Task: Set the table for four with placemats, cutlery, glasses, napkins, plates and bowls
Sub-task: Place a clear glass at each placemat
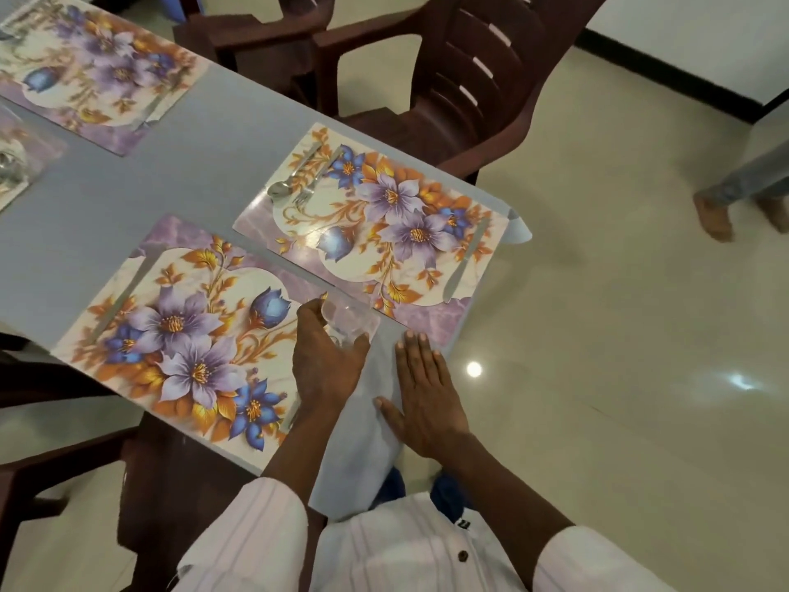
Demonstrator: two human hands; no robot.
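My left hand (326, 361) grips a clear drinking glass (352, 320) at the right end of the near floral placemat (170, 331). Beside it, my right hand (425, 399) lies flat with straight fingers on the grey tablecloth (170, 181) at the table's corner. A second floral placemat (375, 224) lies just beyond, with a spoon (287, 181) and a fork (314, 181) at its far end and a knife (467, 258) at its right end. On the near placemat a knife (126, 290) lies along the left end. Two more placemats (98, 66) show at top left.
Dark brown plastic chairs (465, 79) stand along the far side of the table, and another chair (55, 459) is at the near left. Glassy items (10, 164) sit at the left edge. Another person's bare feet (717, 215) stand on the shiny floor at right.
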